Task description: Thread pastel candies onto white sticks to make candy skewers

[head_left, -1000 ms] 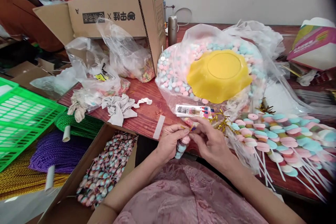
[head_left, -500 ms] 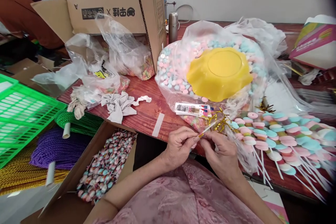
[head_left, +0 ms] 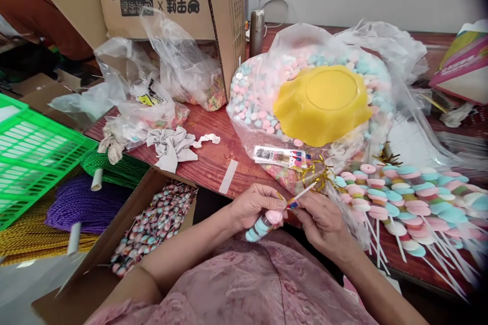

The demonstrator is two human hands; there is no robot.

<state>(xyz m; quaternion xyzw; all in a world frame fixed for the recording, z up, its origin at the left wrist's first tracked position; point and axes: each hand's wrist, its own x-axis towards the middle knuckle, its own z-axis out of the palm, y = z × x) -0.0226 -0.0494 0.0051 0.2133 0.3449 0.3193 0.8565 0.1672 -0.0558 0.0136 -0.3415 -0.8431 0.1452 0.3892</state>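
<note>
Head view: left hand (head_left: 254, 206) pinches a wrapped marshmallow skewer (head_left: 262, 224) at its top, fingers pressed together around the bag neck, the candy hanging just off the table edge (head_left: 213, 162). Right hand (head_left: 324, 219) nips the white stick (head_left: 303, 193) and a gold twist tie between thumb and forefinger. Winding goes best, I judge, with the neck held tight and the tie kept snug against the stick. Loose ties (head_left: 319, 176) lie just beside; finished skewers (head_left: 404, 203) are spread nearby.
</note>
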